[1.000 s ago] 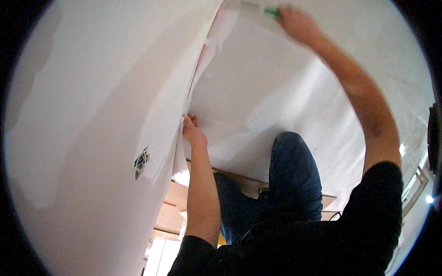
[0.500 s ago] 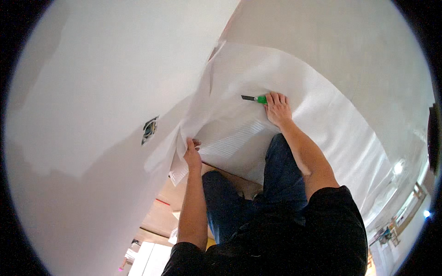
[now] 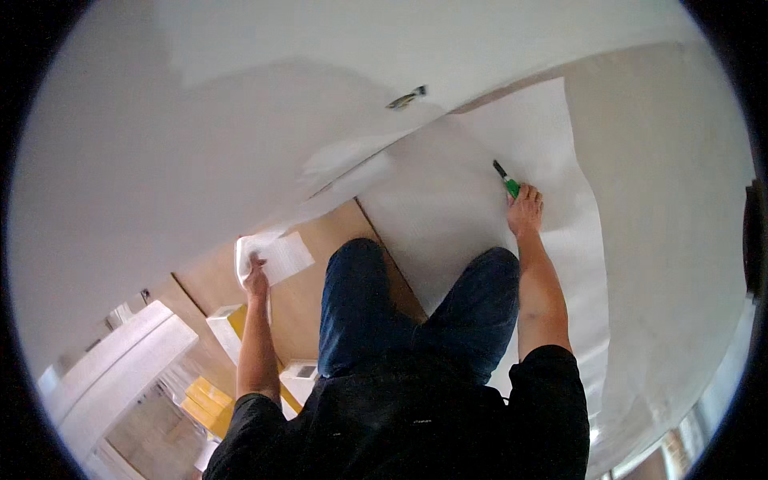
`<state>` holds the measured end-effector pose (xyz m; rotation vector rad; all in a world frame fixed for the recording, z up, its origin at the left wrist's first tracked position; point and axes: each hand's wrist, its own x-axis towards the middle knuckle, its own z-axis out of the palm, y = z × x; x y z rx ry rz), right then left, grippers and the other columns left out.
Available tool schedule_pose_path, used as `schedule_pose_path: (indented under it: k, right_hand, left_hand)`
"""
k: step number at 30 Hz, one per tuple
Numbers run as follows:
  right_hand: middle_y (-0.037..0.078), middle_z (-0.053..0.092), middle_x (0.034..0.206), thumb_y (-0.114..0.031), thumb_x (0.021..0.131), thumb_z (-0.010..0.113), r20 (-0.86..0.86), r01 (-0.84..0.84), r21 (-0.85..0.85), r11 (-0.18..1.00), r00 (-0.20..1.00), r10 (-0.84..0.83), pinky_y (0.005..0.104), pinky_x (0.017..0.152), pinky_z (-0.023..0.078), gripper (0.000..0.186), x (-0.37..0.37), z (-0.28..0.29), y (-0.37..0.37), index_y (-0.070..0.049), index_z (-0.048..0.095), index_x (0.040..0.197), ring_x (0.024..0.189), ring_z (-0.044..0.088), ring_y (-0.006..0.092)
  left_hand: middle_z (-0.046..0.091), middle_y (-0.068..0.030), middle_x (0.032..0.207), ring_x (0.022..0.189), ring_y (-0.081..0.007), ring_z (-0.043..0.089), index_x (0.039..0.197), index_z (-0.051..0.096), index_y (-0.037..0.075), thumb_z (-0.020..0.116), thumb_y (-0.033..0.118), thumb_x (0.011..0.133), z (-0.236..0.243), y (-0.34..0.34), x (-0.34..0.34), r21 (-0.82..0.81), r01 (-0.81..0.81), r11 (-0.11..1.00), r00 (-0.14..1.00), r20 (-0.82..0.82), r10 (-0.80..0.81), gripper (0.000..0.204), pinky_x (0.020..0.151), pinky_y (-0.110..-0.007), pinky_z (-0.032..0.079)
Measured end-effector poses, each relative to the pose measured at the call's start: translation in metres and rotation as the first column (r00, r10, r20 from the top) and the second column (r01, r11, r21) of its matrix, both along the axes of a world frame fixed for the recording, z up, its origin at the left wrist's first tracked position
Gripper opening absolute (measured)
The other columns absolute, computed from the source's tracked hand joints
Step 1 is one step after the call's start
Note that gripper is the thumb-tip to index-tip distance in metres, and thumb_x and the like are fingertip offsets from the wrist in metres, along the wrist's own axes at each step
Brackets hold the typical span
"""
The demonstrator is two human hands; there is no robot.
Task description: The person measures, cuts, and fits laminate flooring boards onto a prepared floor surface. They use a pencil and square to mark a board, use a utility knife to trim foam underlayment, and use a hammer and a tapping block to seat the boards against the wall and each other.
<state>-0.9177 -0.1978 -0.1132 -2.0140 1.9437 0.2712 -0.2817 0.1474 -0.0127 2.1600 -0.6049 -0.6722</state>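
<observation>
My right hand [image 3: 526, 210] is closed around the green handle of a utility knife [image 3: 511, 186], its dark blade pointing away to the upper left. Under that hand a white, foam-like sheet [image 3: 432, 176] covers the floor, running along the foot of the wall and past my right knee. Off to the left, my left hand [image 3: 254, 278] grips a loose white strip [image 3: 282, 258] that looks like the same material. Part of the strip curls up around the fingers, and its lower end hangs beside the wrist.
The pale wall [image 3: 200, 160] rises at the left, with a wire-filled socket opening [image 3: 406, 98] in it. A tan board-like floor [image 3: 320, 240] shows left of my knees. White-and-yellow boxes [image 3: 228, 330] and a long white package [image 3: 132, 360] lie at lower left. Bare grey floor [image 3: 656, 184] is at right.
My left hand has swung away from the wall's foot to the left, carrying the strip clear of the sheet. The knife has turned to point more forward. My view has rotated.
</observation>
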Motion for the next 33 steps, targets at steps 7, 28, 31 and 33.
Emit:
schedule_pose_path:
  k: [7,28,31,33]
  right_hand:
    - [0.026,0.057,0.129,-0.026,0.096,0.065,0.031,-0.081,0.07,0.994,0.996,0.079,0.0513,0.104,0.046,0.042,0.013,0.003,-0.01,0.003,0.055,0.125,0.122,0.054,0.0437]
    - [0.028,0.069,0.105,-0.035,0.106,0.05,0.095,-0.212,-0.079,0.974,0.971,0.219,0.0535,0.085,0.053,0.041,0.067,0.227,0.21,-0.002,0.054,0.13,0.097,0.066,0.0483]
    - [0.027,0.071,0.102,-0.039,0.106,0.051,0.013,-0.139,-0.167,0.976,0.99,0.143,0.055,0.08,0.052,0.04,0.058,0.262,0.21,-0.007,0.056,0.129,0.095,0.067,0.0494]
    - [0.027,0.071,0.101,-0.041,0.106,0.052,0.016,-0.126,-0.247,0.961,0.991,0.134,0.0557,0.079,0.052,0.039,0.054,0.271,0.207,-0.009,0.057,0.127,0.095,0.067,0.0498]
  left_hand:
    - [0.071,-0.0106,0.111,0.088,-0.0214,0.067,0.133,0.062,-0.001,0.053,0.05,0.104,0.142,0.334,0.125,0.18,-0.732,0.657,0.672,0.349,0.653,0.06,0.078,-0.037,0.054]
    - [0.064,-0.0033,0.072,0.06,-0.015,0.056,0.084,0.071,0.006,0.056,0.031,0.097,-0.053,0.579,-0.094,0.053,-0.998,0.016,0.009,-0.124,0.992,0.032,0.052,-0.029,0.041]
    - [0.073,-0.0169,0.081,0.074,-0.0309,0.068,0.091,0.074,-0.005,0.052,0.036,0.095,-0.056,0.544,-0.112,0.179,-0.971,0.157,0.174,0.084,0.981,0.047,0.068,-0.042,0.052]
    - [0.073,-0.0249,0.088,0.082,-0.0405,0.069,0.091,0.074,-0.008,0.047,0.04,0.097,-0.043,0.528,-0.11,0.294,-0.935,0.199,0.263,0.196,0.944,0.055,0.078,-0.049,0.051]
